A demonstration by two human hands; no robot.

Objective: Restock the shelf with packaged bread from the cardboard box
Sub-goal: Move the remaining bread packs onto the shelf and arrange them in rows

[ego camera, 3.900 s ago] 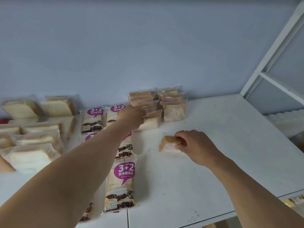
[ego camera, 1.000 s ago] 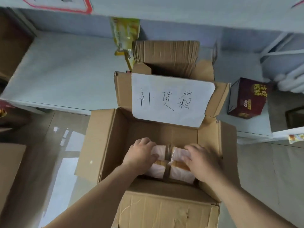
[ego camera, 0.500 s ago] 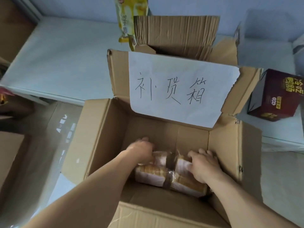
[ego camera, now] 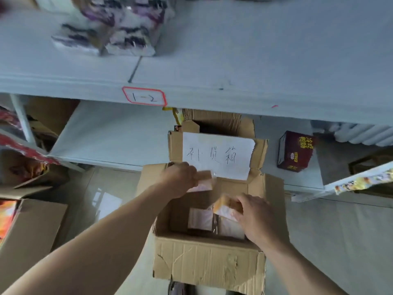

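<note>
An open cardboard box (ego camera: 204,262) stands on the floor below the white shelf (ego camera: 244,60), with a handwritten paper label on its back flap. My left hand (ego camera: 178,179) grips one clear-wrapped bread pack (ego camera: 205,180) lifted above the box opening. My right hand (ego camera: 253,216) grips a second bread pack (ego camera: 225,206) just over the box's right side. More wrapped bread (ego camera: 201,219) lies at the bottom of the box. Purple-printed bread packs (ego camera: 119,24) lie blurred on the shelf at the upper left.
The shelf edge carries a red-framed tag (ego camera: 144,96). A dark red carton (ego camera: 294,151) sits on the lower shelf at right. Another cardboard box (ego camera: 32,231) stands on the floor at left, beside red snack bags (ego camera: 12,128).
Both hands have risen out of the box, each with a bread pack. My view has tilted up, and the shelf top with the purple packs has come into sight.
</note>
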